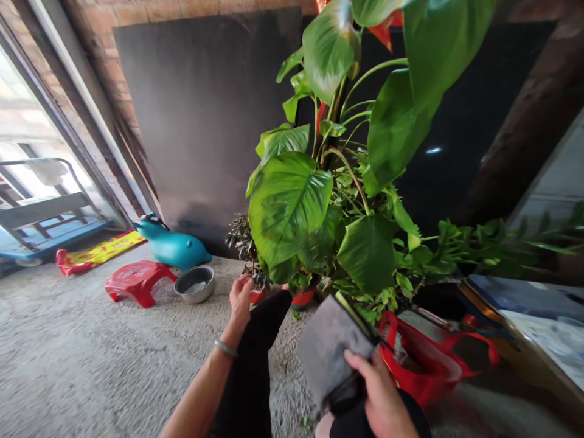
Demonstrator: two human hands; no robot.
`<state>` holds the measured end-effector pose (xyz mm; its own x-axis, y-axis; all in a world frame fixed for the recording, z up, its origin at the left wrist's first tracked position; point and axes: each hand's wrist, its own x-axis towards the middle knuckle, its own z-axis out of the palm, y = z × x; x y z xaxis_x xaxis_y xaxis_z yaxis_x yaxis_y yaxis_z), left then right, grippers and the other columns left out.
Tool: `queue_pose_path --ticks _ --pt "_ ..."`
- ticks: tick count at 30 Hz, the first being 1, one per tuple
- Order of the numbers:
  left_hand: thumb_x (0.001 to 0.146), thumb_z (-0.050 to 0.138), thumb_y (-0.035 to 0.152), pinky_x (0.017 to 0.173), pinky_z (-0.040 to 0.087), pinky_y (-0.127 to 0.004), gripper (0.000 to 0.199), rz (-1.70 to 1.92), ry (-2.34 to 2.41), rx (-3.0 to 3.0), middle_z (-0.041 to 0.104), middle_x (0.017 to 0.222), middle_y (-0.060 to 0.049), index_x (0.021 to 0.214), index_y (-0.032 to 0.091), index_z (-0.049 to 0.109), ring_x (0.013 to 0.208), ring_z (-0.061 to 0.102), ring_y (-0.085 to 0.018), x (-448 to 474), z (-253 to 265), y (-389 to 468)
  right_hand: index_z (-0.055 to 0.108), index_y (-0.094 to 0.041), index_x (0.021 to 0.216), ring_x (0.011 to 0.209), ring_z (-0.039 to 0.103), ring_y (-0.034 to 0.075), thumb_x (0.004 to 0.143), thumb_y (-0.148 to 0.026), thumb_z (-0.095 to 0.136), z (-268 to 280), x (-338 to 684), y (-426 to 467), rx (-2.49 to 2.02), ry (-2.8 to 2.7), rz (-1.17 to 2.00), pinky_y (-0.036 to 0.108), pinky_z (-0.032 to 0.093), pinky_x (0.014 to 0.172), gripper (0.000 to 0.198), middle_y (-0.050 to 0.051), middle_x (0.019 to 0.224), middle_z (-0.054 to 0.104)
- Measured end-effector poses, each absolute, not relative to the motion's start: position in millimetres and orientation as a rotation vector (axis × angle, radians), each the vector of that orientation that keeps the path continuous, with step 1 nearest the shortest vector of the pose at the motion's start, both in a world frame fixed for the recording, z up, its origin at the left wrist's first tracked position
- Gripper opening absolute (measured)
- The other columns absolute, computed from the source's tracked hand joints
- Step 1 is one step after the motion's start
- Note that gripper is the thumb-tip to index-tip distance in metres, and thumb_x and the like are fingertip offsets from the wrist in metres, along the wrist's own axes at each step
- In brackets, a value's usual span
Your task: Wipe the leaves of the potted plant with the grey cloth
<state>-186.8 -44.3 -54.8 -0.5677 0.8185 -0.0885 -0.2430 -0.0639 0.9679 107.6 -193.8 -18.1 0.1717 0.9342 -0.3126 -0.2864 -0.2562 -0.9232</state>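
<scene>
My right hand (376, 386) grips a flat grey folded piece (331, 344), thumb on top; black and yellow-green layers show along its far edge. Its exact kind is unclear. My left hand (241, 295), with a bracelet at the wrist, is held above my black-trousered leg, fingers curled together. Whatever may be in those fingers is hidden. Beyond it stands a small dark-leaved plant (241, 237) in a red pot (258, 296). A tall plant with broad green leaves (292, 207) rises in front of me, some leaves looking shiny.
To the left on the rough concrete floor are a metal bowl (195, 285), a red stool (137, 281) and a blue animal-shaped toy (176, 246). A red bag (424, 371) stands at right beside a cluttered table (547, 334). Dark panels (205, 121) lean against the brick wall.
</scene>
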Motion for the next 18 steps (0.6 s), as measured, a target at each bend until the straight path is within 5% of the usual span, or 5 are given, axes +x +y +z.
queue_pose_path --ticks 3,7,14,18 --pt "0.066 0.08 0.053 0.08 0.052 -0.029 0.054 1.729 1.183 0.546 0.071 0.109 -0.008 0.107 0.022 0.064 0.096 0.067 -0.02 -197 -37 -10 0.077 -0.025 0.1 0.114 0.074 0.031 0.059 -0.045 0.09 63 106 -146 -1.096 -0.546 1.121 0.044 0.06 0.098 0.048 0.005 0.105 0.083" --pt "0.063 0.085 0.05 0.086 0.055 -0.031 0.05 1.598 0.874 0.668 0.074 0.108 -0.008 0.099 0.022 0.064 0.103 0.07 -0.023 -167 -31 7 0.07 -0.022 0.09 0.116 0.071 0.024 0.058 -0.036 0.088 140 76 -78 -0.801 -0.518 0.957 0.035 0.056 0.1 0.039 0.005 0.103 0.081" --pt "0.063 0.087 0.038 0.078 0.058 -0.036 0.041 1.438 0.933 0.605 0.076 0.091 -0.008 0.092 0.021 0.064 0.087 0.073 -0.026 -122 -41 11 0.068 -0.023 0.068 0.063 0.071 0.027 0.053 -0.037 0.084 53 40 -115 -1.154 -0.469 1.521 0.039 0.059 0.062 0.026 0.004 0.063 0.072" --pt "0.069 0.082 0.033 0.087 0.059 -0.037 0.036 1.409 0.88 0.61 0.078 0.102 -0.01 0.098 0.021 0.064 0.105 0.074 -0.03 -111 -47 7 0.069 -0.022 0.069 0.068 0.073 0.029 0.051 -0.043 0.085 48 66 -156 -1.19 -0.454 1.477 0.041 0.06 0.066 0.032 0.006 0.068 0.075"
